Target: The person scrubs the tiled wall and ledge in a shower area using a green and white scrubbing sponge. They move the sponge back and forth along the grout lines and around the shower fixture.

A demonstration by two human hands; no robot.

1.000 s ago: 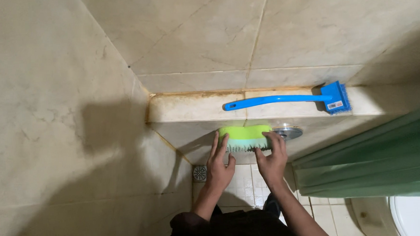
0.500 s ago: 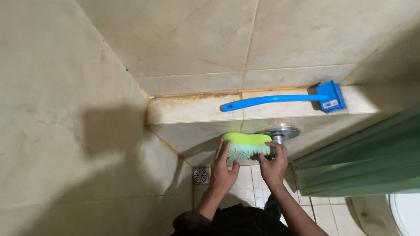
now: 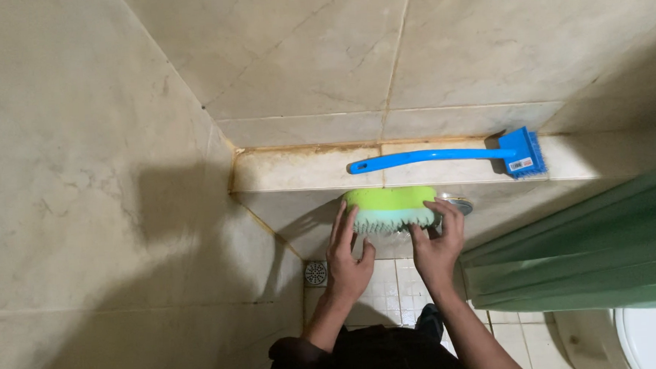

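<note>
1. Where it was gripped by the right hand alone, the green scrub brush now sits against the tiled step face below the ledge, both hands flanking it.
2. Left hand has returned to its left end, fingers spread.
3. Blue long-handled brush unchanged on ledge.

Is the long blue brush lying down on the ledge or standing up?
Lying down. The blue brush rests flat along the tiled ledge, its head at the right end, untouched by either hand.
</note>
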